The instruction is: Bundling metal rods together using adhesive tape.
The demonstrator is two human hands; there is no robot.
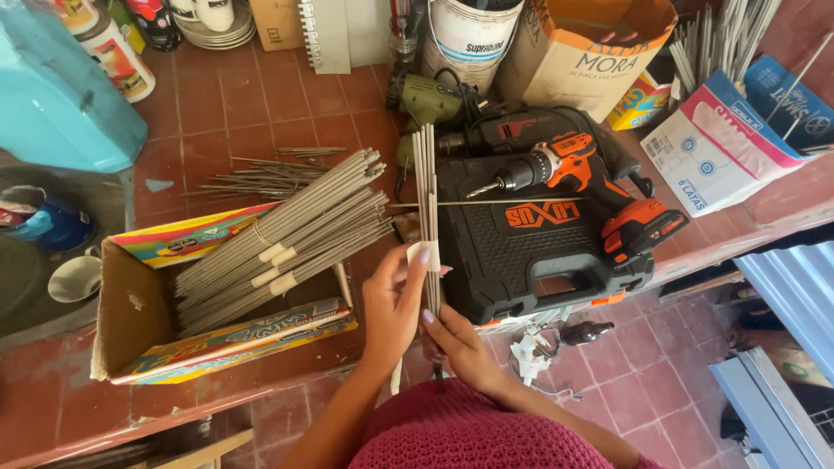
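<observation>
Both hands hold a small bunch of thin grey rods (pixel 426 208) upright over the bench (pixel 243 113) edge. Left hand (pixel 393 306) grip pinches a pale paper band round them; right hand (pixel 458 343) grip clamps the lower end. Step looks like banding; next needs band pulled snug w/o rods slipping. Box (pixel 130 321) of banded bundles sits near left.

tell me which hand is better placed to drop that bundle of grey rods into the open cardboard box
Left, probably. The left hand grips the bundle of grey rods at its paper band and lies on the side of the open cardboard box. The right hand holds the bundle's lower end, farther from it.
</observation>
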